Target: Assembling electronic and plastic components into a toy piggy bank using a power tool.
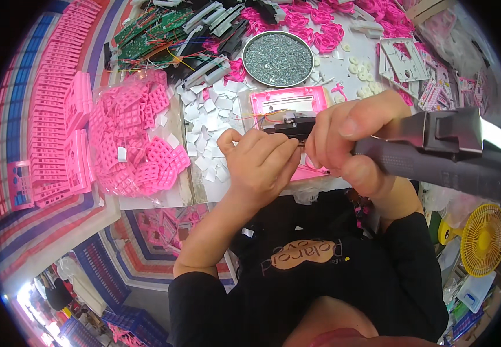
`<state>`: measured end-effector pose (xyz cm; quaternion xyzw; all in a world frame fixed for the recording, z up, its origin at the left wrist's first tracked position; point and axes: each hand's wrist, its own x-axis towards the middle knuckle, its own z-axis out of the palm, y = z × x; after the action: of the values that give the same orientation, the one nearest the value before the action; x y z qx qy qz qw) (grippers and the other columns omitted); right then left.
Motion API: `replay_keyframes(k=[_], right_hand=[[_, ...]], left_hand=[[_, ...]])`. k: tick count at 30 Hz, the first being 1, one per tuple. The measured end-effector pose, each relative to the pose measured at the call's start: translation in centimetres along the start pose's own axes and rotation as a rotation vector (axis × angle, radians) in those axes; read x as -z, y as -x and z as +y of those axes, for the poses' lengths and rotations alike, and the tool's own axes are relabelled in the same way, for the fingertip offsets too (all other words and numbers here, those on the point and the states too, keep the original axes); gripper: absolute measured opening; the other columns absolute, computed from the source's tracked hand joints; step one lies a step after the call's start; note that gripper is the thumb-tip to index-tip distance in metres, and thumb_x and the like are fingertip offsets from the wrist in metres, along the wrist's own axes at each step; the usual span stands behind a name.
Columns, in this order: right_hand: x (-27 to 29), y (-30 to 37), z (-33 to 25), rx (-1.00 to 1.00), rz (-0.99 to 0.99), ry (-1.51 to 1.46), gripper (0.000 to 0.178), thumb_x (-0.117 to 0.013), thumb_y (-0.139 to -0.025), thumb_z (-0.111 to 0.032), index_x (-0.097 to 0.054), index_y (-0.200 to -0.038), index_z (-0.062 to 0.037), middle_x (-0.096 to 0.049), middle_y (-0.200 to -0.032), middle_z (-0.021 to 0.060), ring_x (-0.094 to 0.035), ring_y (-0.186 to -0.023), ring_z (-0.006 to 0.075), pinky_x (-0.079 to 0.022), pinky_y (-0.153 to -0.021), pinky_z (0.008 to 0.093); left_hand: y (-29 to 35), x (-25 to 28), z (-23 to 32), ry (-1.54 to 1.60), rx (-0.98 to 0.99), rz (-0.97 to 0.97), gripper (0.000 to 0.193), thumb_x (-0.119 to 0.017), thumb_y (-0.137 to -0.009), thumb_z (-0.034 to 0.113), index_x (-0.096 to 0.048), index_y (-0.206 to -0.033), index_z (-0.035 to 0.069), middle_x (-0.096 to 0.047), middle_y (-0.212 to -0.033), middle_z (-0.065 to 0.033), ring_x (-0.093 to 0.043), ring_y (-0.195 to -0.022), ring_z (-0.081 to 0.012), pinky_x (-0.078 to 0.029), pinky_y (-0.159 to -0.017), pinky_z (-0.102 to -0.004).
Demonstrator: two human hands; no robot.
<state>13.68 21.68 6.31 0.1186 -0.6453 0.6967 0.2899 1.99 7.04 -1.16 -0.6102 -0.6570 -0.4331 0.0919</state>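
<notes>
A pink plastic housing (320, 99) lies on the table in front of me, with a silver strip and thin coloured wires in it. My left hand (263, 162) is closed, its fingertips on a black mechanism (294, 128) over the housing. My right hand (351, 136) wraps its fingers and thumb around the narrow end of a dark grey power screwdriver (435, 162), whose body extends to the right, close to the camera. Its tip is hidden behind my fingers, close beside the black mechanism.
A round tray of small screws (278, 58) stands beyond the housing. White paper pieces (207, 124) and a bag of pink keypads (129, 133) lie left. Green circuit boards (152, 34) sit at the back, white frames (404, 61) at right. A yellow fan (484, 240) stands lower right.
</notes>
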Motion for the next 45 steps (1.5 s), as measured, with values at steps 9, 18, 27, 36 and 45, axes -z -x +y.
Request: replay_keyframes(k=[9,18,27,36,45], right_hand=[[1.3,0.5,4.4,0.074,0.220,0.036,0.032,-0.072,-0.087,-0.007,-0.055,-0.115,-0.0003,-0.061,-0.082,0.0055,-0.057,-0.066,0.0086,-0.047,-0.057,0.0238],[1.1,-0.5,5.4,0.080,0.145,0.119,0.035,-0.066,-0.096,-0.017,-0.045,-0.122,-0.0057,-0.048,-0.063,0.0039,-0.047,-0.057,0.0145,-0.047,-0.053,0.0320],[0.8,0.4,5.7,-0.004,0.106,0.014,0.035,-0.067,-0.096,-0.016,-0.045,-0.122,-0.0078,-0.054,-0.072,0.0055,-0.052,-0.064,0.0163,-0.049,-0.066,0.0382],[1.1,0.6,5.3,-0.006,0.033,-0.052,0.034,-0.072,-0.092,-0.010,-0.056,-0.122,-0.0092,-0.060,-0.073,0.0063,-0.058,-0.067,0.0208,-0.055,-0.071,0.0413],[-0.2,0.8,5.4,0.119,0.057,0.223,0.035,-0.075,-0.093,-0.028,-0.046,-0.104,-0.0123,-0.050,-0.058,-0.0001,-0.049,-0.049,0.0154,-0.047,-0.047,0.0311]], left_hand=[[1.7,-0.6,-2.0,-0.219,0.177,-0.166,0.039,-0.085,-0.074,0.027,-0.067,-0.107,0.015,-0.064,-0.099,0.0018,-0.057,-0.097,-0.0207,-0.029,-0.089,-0.0425],[2.3,-0.7,-2.7,-0.098,0.175,-0.213,0.041,-0.082,-0.076,0.024,-0.064,-0.111,0.013,-0.065,-0.106,0.0011,-0.058,-0.095,-0.0190,-0.029,-0.090,-0.0459],[2.7,-0.3,-2.4,-0.052,0.183,-0.193,0.042,-0.082,-0.075,0.023,-0.064,-0.111,0.011,-0.065,-0.103,0.0009,-0.058,-0.091,-0.0194,-0.029,-0.089,-0.0463],[2.4,-0.2,-2.5,0.012,0.186,-0.142,0.038,-0.082,-0.074,0.021,-0.065,-0.106,0.010,-0.067,-0.096,-0.0014,-0.058,-0.083,-0.0206,-0.029,-0.084,-0.0427],[3.1,-0.7,-2.3,0.014,0.182,-0.129,0.035,-0.081,-0.072,0.020,-0.065,-0.101,0.010,-0.062,-0.095,0.0001,-0.056,-0.086,-0.0179,-0.031,-0.088,-0.0451]])
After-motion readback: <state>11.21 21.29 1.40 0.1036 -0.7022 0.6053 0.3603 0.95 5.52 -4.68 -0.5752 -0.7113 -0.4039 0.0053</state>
